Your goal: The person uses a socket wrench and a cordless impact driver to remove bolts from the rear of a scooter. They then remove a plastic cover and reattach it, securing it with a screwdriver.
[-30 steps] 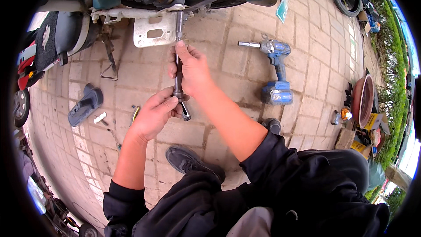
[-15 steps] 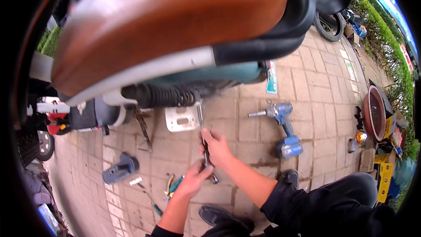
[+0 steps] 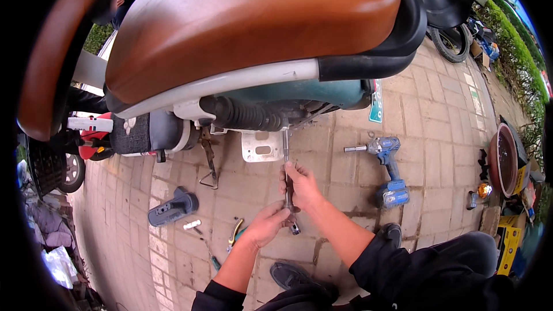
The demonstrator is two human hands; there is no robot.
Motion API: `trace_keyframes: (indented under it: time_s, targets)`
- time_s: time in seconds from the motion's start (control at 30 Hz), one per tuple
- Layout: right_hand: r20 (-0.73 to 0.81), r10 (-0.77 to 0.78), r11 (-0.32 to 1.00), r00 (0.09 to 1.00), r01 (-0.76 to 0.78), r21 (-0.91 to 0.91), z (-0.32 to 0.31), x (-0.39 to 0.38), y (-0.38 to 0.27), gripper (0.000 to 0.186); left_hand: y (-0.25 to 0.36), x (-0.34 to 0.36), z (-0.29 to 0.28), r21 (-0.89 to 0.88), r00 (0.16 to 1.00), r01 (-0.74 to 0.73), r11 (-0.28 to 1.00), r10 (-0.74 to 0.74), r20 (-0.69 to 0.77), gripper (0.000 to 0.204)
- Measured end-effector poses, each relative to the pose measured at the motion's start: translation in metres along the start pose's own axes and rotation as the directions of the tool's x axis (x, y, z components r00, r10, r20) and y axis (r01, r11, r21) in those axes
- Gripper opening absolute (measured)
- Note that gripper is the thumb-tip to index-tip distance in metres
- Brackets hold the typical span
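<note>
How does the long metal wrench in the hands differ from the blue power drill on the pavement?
The long metal wrench is thin, bare steel and stands upright under the scooter, gripped by the right hand and left hand. The blue power drill is bulky, coloured, lies on its side and nobody touches it. Both are tools over the same brick pavement.

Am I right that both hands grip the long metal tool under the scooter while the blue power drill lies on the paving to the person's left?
Not quite: the head view shows the blue power drill on the paving to the person's right. Both the left hand and right hand do grip the long metal tool.

Roadside repair spot — scooter (image 3: 253, 52), paving (image 3: 438, 115), cordless driver (image 3: 387, 168)
</note>
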State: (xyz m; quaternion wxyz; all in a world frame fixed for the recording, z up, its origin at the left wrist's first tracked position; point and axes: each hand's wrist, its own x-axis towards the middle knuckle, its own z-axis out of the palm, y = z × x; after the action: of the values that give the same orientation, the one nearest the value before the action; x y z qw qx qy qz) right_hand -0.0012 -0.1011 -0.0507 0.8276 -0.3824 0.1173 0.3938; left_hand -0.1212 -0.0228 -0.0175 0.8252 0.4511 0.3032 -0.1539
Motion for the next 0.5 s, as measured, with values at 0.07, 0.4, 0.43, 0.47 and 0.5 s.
trace_keyframes:
  time_s: [0.07, 0.4, 0.43, 0.47, 0.5]
  targets:
    - [0.034, 0.034, 0.999, 0.999, -0.034, 0.028, -0.002, -0.001, -0.004, 0.027, -0.002, 0.004, -0.002, 0.090, 0.998, -0.048, 0.995, 0.051, -0.024, 0.033]
    - [-0.049, -0.067, 0.994, 0.997, 0.062, -0.095, -0.004, -0.002, 0.003, 0.032, 0.000, -0.002, 0.008, 0.116, 0.999, -0.031, 0.993, 0.034, -0.020, 0.034]
    - [-0.040, -0.059, 0.997, 0.997, 0.056, -0.058, -0.004, -0.001, 0.004, 0.032, -0.004, -0.001, 0.002, 0.048, 0.999, -0.014, 0.999, 0.012, 0.039, 0.035]
    - [-0.030, -0.052, 0.998, 0.998, 0.051, -0.021, -0.004, -0.001, 0.003, 0.032, -0.004, -0.001, 0.000, 0.035, 0.998, 0.002, 0.999, -0.004, 0.059, 0.033]
    - [-0.006, -0.026, 1.000, 1.000, 0.026, 0.000, -0.002, -0.002, 0.001, 0.032, -0.001, -0.001, -0.001, 0.023, 0.997, 0.021, 1.000, -0.023, 0.077, 0.031]
